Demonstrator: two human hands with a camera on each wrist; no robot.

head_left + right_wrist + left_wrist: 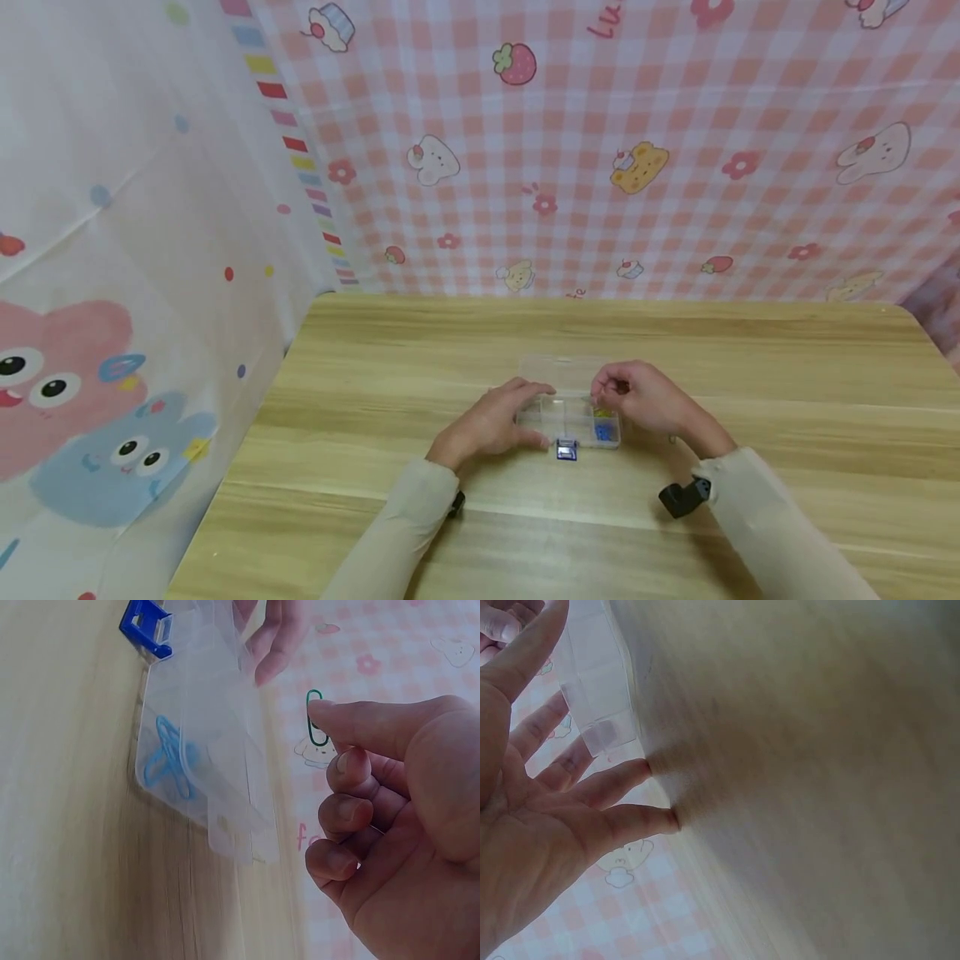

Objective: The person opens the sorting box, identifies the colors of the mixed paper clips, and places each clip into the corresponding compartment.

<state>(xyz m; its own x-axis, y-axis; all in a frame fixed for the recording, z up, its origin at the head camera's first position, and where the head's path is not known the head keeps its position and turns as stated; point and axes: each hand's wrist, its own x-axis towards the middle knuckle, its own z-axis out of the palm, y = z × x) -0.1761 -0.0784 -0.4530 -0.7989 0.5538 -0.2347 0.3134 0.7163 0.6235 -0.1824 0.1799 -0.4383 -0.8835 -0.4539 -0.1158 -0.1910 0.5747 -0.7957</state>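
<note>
A clear plastic compartment box [555, 416] lies on the table with its clear lid [536, 369] raised at the back. A blue latch [566, 450] juts from the front edge. Blue paper clips [169, 761] fill a front right compartment, and yellow pieces [602, 412] are in the one behind. My right hand [648, 398] hovers over the box's right end, pinching a green paper clip [309, 718] between thumb and index finger. Around the left end, my left hand [491, 418] spreads its fingers, some tips touching the table; whether it presses the box I cannot tell.
The box stands around the middle of a wooden table [360, 417]. Behind the table hangs a pink checked cloth [480, 108], and a white printed cloth [187, 250] hangs along the left side. A black wrist mount [684, 498] sits at the right cuff.
</note>
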